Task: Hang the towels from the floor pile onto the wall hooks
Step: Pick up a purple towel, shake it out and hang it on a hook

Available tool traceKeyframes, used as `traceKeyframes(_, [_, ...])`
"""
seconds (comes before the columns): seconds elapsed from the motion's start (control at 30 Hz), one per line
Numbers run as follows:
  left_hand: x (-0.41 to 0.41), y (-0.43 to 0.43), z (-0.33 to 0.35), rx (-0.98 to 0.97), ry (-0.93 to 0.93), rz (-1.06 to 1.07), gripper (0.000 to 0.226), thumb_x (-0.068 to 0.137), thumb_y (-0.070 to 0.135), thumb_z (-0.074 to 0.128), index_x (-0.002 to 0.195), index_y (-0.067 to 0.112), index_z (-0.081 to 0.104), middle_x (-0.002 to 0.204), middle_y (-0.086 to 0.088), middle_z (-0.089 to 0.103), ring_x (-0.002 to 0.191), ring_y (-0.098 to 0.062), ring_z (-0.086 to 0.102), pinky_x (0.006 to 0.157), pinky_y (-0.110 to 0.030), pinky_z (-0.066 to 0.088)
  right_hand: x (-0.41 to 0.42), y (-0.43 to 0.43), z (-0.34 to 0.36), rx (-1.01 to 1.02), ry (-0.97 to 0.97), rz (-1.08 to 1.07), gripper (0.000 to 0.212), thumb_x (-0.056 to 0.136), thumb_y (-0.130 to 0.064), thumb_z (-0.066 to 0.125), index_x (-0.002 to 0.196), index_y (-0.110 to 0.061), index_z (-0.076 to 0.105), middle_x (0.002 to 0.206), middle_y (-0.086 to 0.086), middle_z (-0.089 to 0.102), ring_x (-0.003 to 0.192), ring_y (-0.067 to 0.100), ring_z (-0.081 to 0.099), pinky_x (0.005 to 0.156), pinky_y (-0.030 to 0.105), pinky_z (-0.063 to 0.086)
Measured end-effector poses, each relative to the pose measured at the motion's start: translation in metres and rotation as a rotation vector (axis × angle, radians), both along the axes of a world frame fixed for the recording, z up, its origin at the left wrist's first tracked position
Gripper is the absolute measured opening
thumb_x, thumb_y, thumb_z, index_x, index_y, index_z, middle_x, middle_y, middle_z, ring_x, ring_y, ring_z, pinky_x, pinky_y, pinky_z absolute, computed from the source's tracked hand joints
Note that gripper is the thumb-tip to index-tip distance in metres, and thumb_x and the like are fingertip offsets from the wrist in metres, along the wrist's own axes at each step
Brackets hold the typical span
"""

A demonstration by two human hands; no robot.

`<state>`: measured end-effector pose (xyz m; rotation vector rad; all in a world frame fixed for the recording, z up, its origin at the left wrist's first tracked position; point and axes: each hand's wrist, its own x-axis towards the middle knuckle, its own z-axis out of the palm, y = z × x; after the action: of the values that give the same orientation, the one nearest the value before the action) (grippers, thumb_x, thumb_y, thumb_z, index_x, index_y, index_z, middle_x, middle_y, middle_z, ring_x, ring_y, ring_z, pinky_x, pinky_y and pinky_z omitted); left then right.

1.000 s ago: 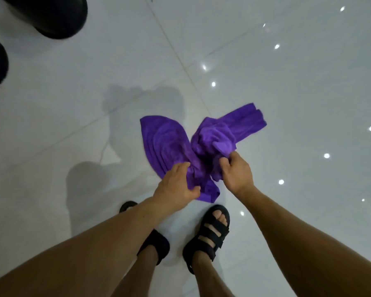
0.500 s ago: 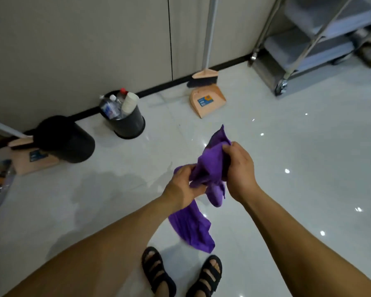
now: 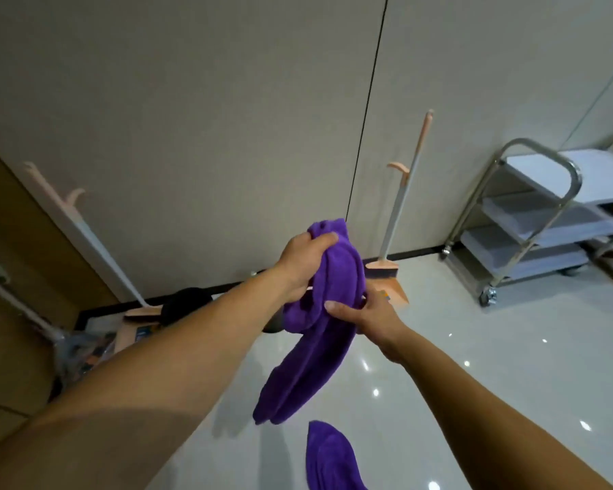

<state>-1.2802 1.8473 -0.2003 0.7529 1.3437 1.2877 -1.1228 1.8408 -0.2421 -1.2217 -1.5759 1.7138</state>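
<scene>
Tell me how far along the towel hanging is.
Done: nothing hung yet. The left hook and the right hook are both bare. In hand: the left hand and right hand grip one purple towel, held up. Left: hanging it, then the second towel on the floor.

- I see a cleaning room — a spot for tidy-up things.
- A broom [image 3: 400, 206] with a dustpan [image 3: 400, 295] leans on the plain wall [image 3: 192, 100], and a second broom [image 3: 92, 244] too.
- A metal cart [image 3: 538, 213] with wheels stands on the shiny white floor [image 3: 510, 366].
</scene>
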Motion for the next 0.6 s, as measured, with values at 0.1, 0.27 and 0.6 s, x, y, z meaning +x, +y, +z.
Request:
traceKeyframes(0.1, [-0.03, -0.013, 0.035, 0.086, -0.033, -0.054, 0.013, 0.082, 0.019, 0.068, 0.089, 0.009, 0.065, 0.084, -0.013, 0.069, 0.083, -0.026, 0.064, 0.085, -0.042, 0.052, -0.032, -0.004, 0.024, -0.051, 0.067, -0.017, 0.034, 0.076, -0.029, 0.08, 0.105, -0.018, 0.067, 0.1, 0.0, 0.075, 0.094, 0.018, 0.071, 0.081, 0.031, 0.058])
traceKeyframes(0.27, [-0.069, -0.056, 0.048, 0.018, 0.129, -0.008, 0.071, 0.061, 0.05, 0.078, 0.122, 0.02, 0.055, 0.119, -0.004, 0.065, 0.095, -0.015, 0.067, 0.071, -0.032, 0.052, -0.07, -0.004, 0.081, -0.16, 0.406, 0.04, 0.034, 0.088, -0.016, 0.061, 0.119, -0.003, 0.062, 0.11, 0.021, 0.069, 0.103, 0.035, 0.067, 0.091, 0.044, 0.054])
traceKeyframes(0.6, [-0.09, -0.128, 0.073, -0.098, 0.157, -0.035, 0.047, 0.073, 0.027, 0.074, 0.119, 0.018, 0.063, 0.115, -0.007, 0.069, 0.109, -0.029, 0.061, 0.092, -0.042, 0.048, -0.097, -0.014, 0.123, -0.313, 0.393, 0.293, 0.046, 0.086, -0.02, 0.048, 0.125, 0.003, 0.058, 0.125, 0.025, 0.061, 0.115, 0.04, 0.057, 0.104, 0.05, 0.043])
